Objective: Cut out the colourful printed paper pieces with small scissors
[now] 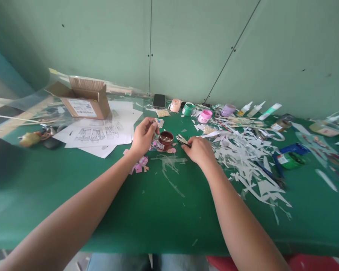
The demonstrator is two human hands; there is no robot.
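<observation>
Pinched in the fingertips of my left hand (pixel 143 137) is a small printed paper cutout (pixel 159 122) with patches of colour, raised above the table. My right hand (pixel 200 150) is closed around a small silver clipper-like tool (pixel 182 140); its head points left and its exact kind is hard to make out. Between both hands stands an open jar of dark red-brown paint (pixel 165 140), which neither tool nor cutout touches. Pink paper cutouts (pixel 141 165) lie beneath and beside my left wrist, with more small pieces around the jar's base.
White paper scraps (pixel 245 158) cover the table right of my right hand. Printed sheets (pixel 101 131) and an open cardboard box (pixel 83 99) are at the left. Paint jars, including a pink one (pixel 204 116), and glue bottles (pixel 270 111) line the back. A green jar (pixel 292 160) lies right.
</observation>
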